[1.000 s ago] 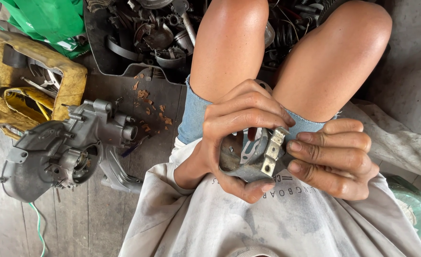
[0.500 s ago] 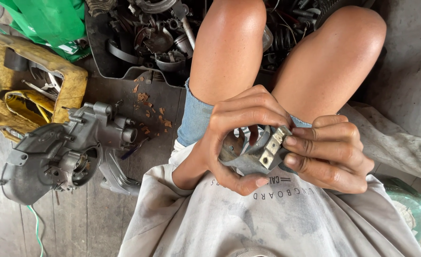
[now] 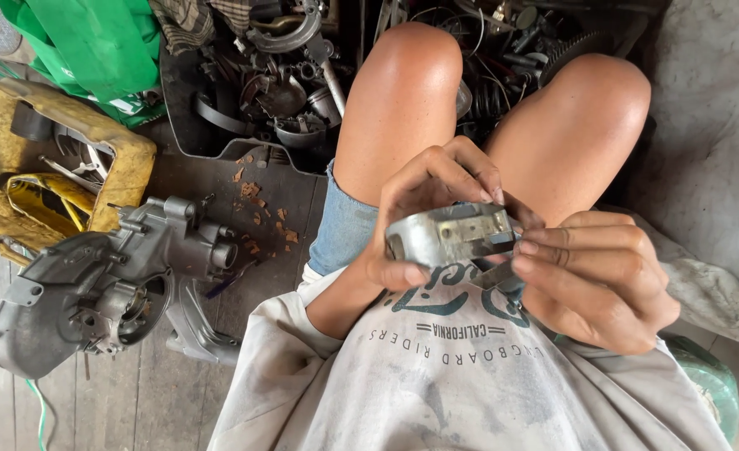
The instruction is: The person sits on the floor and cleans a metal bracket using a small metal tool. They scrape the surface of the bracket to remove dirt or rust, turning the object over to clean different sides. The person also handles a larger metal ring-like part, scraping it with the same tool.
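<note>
wooden floor [image 3: 136,409], seen from above, with a seated person's knees at centre. largest item: grey engine casing [image 3: 102,288] toward the floor's left edge, beside a yellow torn container [image 3: 60,167]; a dark tray of scrap parts [image 3: 278,83] lies along the far edge, a green bag [image 3: 94,42] at the far-left corner. smallest: the curved grey metal part [image 3: 453,235], held above the lap between both hands. left hand [image 3: 424,217] wraps its left end, thumb beneath, grip clamped on it; right hand [image 3: 595,280] pinches its right end, fingers together on the part. long axis runs left to right, flat face toward the camera. risk, as judged: held only at its ends, the part could slip from oily fingers and drop to the lap or floor.
</note>
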